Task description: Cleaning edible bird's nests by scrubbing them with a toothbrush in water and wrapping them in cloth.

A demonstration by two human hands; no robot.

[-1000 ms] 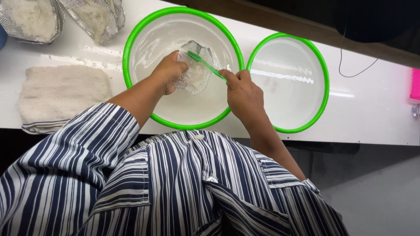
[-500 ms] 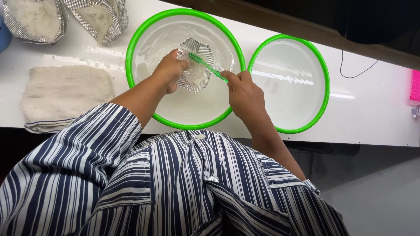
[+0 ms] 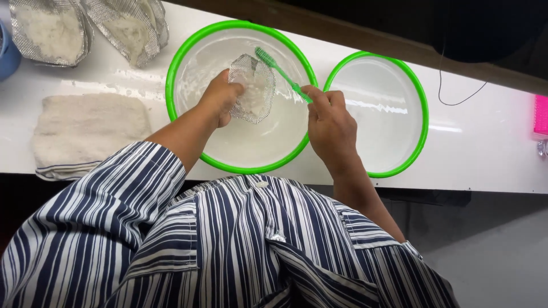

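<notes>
From my remote seat I take the big bowl (image 3: 188,63), a white basin with a bright green rim, as my landmark. My left hand (image 3: 220,100) reaches into it from the near side and is closed on a small mesh strainer (image 3: 254,88), holding it over the soapy water in the middle of the bowl; the thumb side is hidden under the mesh, so I can't see the full grip. My right hand (image 3: 328,122) sits at the bowl's right rim with its fingers pinched together around the handle of a green toothbrush (image 3: 282,74). The brush slants up and left from that hand, and its bristle head lies at the strainer's upper edge, above the bowl's centre; whether the bristles press on the mesh I cannot tell.

Just right of the big bowl, rims almost touching, stands a second bowl (image 3: 419,97) of the same kind. Left of the big bowl a folded pale towel (image 3: 88,134) lies flat on the white counter (image 3: 485,148). Beyond the towel, up and left of the bowl, two more mesh strainers (image 3: 51,28) rest side by side, both dusted white.
</notes>
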